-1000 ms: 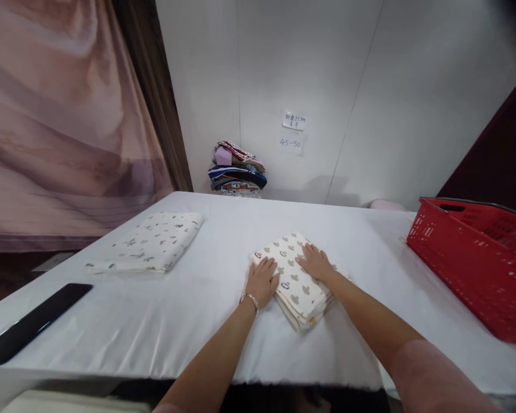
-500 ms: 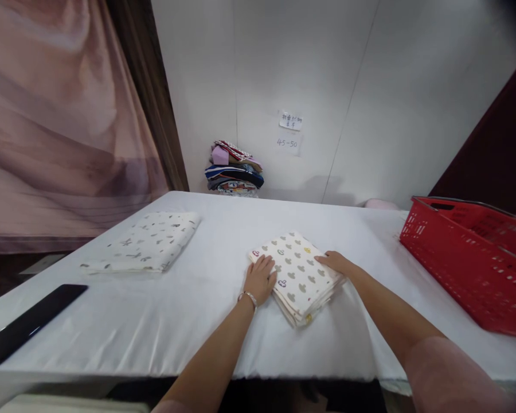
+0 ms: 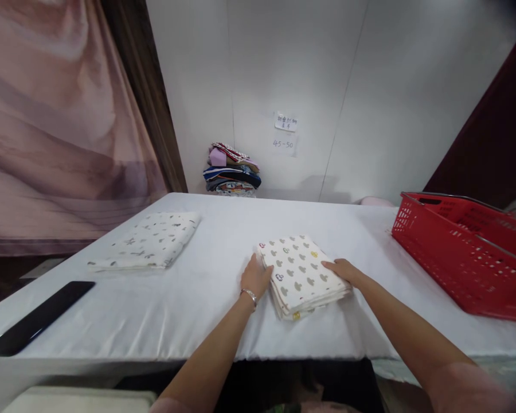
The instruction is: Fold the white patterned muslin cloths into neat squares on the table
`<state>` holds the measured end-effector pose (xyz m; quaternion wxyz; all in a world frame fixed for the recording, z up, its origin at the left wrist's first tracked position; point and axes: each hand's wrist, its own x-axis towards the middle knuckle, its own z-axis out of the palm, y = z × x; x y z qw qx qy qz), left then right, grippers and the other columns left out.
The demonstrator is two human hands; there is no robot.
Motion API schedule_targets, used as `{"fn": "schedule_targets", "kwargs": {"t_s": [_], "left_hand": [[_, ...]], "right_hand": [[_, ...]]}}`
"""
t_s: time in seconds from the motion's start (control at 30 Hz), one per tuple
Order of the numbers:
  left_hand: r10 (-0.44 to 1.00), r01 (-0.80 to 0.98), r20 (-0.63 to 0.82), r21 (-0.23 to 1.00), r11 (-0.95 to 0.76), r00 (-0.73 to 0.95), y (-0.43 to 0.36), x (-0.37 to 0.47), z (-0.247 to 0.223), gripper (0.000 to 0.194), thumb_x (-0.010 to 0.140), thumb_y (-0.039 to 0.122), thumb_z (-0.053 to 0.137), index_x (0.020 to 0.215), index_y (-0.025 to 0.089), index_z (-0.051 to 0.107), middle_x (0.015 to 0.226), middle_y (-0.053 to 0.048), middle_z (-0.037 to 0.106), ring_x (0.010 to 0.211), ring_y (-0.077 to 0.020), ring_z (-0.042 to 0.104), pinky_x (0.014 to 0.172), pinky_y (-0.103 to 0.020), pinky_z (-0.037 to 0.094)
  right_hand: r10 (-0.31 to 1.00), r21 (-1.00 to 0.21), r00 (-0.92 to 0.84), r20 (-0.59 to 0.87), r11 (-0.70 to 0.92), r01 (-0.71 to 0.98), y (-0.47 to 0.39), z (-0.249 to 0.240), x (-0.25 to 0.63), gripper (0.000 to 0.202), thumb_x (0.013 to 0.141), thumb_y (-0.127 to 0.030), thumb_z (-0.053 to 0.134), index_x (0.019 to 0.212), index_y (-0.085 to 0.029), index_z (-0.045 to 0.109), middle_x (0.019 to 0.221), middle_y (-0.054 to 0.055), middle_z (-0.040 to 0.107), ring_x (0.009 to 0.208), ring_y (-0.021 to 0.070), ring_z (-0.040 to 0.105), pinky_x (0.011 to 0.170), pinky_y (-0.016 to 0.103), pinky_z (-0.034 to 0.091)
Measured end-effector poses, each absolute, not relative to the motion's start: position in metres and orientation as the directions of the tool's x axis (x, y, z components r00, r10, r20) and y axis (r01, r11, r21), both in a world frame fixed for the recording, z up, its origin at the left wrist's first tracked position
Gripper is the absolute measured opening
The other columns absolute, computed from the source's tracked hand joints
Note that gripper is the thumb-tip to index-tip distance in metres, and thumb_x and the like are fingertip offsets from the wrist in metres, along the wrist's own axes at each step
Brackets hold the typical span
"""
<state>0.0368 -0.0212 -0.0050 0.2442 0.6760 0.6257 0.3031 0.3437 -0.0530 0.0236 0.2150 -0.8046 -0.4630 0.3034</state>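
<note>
A folded white cloth (image 3: 301, 274) with grey mushroom-like prints and a few coloured ones lies on the white-covered table, its layers showing along the near edge. My left hand (image 3: 255, 277), with a bracelet at the wrist, grips its left edge, thumb on top and the other fingers along the side. At the right edge, my right hand (image 3: 344, 271) holds the cloth with the thumb on top; its other fingers are partly hidden. To the left lies another folded white cloth (image 3: 155, 238) with small dark prints, apart from both hands.
A red perforated basket (image 3: 451, 258) stands at the right of the table (image 3: 223, 229). A flat black object (image 3: 38, 318) lies near the left front edge. Beyond the far edge rises a stack of folded fabrics (image 3: 232, 171) against the wall, near paper notes (image 3: 286, 122).
The printed cloth has turned slightly between my hands. My left hand has gone from lying flat on its top to holding its left edge. The camera view has shifted a little.
</note>
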Motion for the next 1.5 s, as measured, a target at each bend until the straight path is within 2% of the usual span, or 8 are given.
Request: {"fn": "schedule_targets", "kwargs": {"t_s": [0.13, 0.27, 0.5, 0.77, 0.9, 1.07, 1.2, 1.5], "left_hand": [[0.995, 0.626, -0.052, 0.779, -0.012, 0.085, -0.033, 0.048, 0.002, 0.064, 0.073, 0.043, 0.058, 0.126, 0.015, 0.035, 0.11, -0.014, 0.061, 0.094, -0.0255, 0.062, 0.077, -0.035, 0.048], [0.998, 0.595, -0.002, 0.803, -0.041, 0.07, -0.038, 0.059, 0.001, 0.057, 0.068, 0.03, 0.064, 0.118, 0.017, 0.041, 0.113, -0.012, 0.06, 0.097, -0.0235, 0.06, 0.079, -0.033, 0.048], [0.999, 0.541, -0.017, 0.841, -0.005, 0.035, 0.007, 0.052, 0.008, 0.066, 0.067, 0.014, 0.063, 0.128, 0.018, 0.036, 0.113, -0.01, 0.061, 0.101, -0.0207, 0.059, 0.086, -0.032, 0.046], [0.999, 0.482, -0.044, 0.875, 0.052, -0.027, -0.005, 0.033, -0.008, 0.049, 0.072, 0.03, 0.064, 0.116, 0.016, 0.047, 0.117, -0.012, 0.058, 0.095, -0.0174, 0.062, 0.078, -0.028, 0.05], [0.994, 0.467, -0.009, 0.882, 0.059, -0.109, -0.042, 0.029, -0.016, 0.033, 0.072, 0.038, 0.063, 0.096, 0.017, 0.053, 0.095, -0.008, 0.065, 0.083, -0.0165, 0.062, 0.075, -0.029, 0.049], [0.985, 0.476, 0.098, 0.879, -0.017, -0.145, -0.069, 0.028, -0.013, 0.028, 0.07, 0.043, 0.06, 0.08, 0.018, 0.051, 0.083, -0.003, 0.06, 0.076, -0.0148, 0.058, 0.072, -0.028, 0.047], [0.969, 0.531, 0.195, 0.843, -0.086, -0.153, -0.076, 0.032, -0.015, 0.026, 0.069, 0.041, 0.061, 0.072, 0.019, 0.048, 0.081, -0.001, 0.055, 0.069, -0.0136, 0.053, 0.067, -0.028, 0.044], [0.964, 0.459, 0.235, 0.875, -0.153, -0.126, -0.074, 0.032, -0.015, 0.027, 0.074, 0.025, 0.051, 0.051, 0.019, 0.039, 0.09, -0.004, 0.055, 0.083, -0.0142, 0.054, 0.08, -0.029, 0.042]], "right_hand": [[0.837, -0.664, 0.346, -0.423, -0.547, 0.51, -0.06, 0.03, 0.346, 0.066, 0.066, -0.057, 0.064, 0.109, -0.008, 0.06, 0.107, 0.019, 0.063, 0.095, 0.0273, 0.061, 0.077, 0.033, 0.048], [0.843, -0.757, 0.258, -0.472, -0.538, 0.371, -0.066, 0.034, 0.341, 0.058, 0.067, -0.055, 0.064, 0.104, -0.01, 0.062, 0.1, 0.016, 0.067, 0.09, 0.0252, 0.063, 0.075, 0.031, 0.05], [0.908, -0.923, 0.194, -0.371, -0.384, 0.034, -0.078, 0.017, 0.307, 0.051, 0.074, -0.048, 0.061, 0.108, -0.011, 0.056, 0.104, 0.014, 0.066, 0.088, 0.0219, 0.064, 0.074, 0.029, 0.052], [0.888, -0.857, 0.238, -0.393, -0.447, 0.256, -0.1, 0.014, 0.312, 0.075, 0.073, -0.06, 0.054, 0.131, -0.016, 0.038, 0.111, 0.013, 0.062, 0.087, 0.0226, 0.063, 0.071, 0.033, 0.051], [0.941, -0.691, 0.329, -0.076, -0.288, 0.663, -0.11, 0.011, 0.313, 0.064, 0.079, -0.054, 0.046, 0.131, -0.016, 0.04, 0.109, 0.011, 0.06, 0.095, 0.0237, 0.059, 0.081, 0.036, 0.047], [0.901, -0.488, 0.051, 0.431, 0.186, 0.853, -0.12, 0.0, 0.29, 0.041, 0.085, -0.04, 0.04, 0.115, -0.018, 0.055, 0.123, 0.009, 0.053, 0.115, 0.0219, 0.045, 0.097, 0.036, 0.037], [0.861, -0.381, -0.104, 0.498, 0.325, 0.866, -0.124, -0.017, 0.278, 0.033, 0.086, -0.038, 0.042, 0.105, -0.019, 0.063, 0.114, 0.008, 0.059, 0.108, 0.0228, 0.051, 0.096, 0.041, 0.039], [0.738, -0.362, -0.063, 0.672, 0.401, 0.842, -0.128, -0.035, 0.278, 0.026, 0.087, -0.033, 0.046, 0.099, -0.02, 0.065, 0.107, 0.008, 0.063, 0.106, 0.023, 0.054, 0.093, 0.044, 0.042]]}}
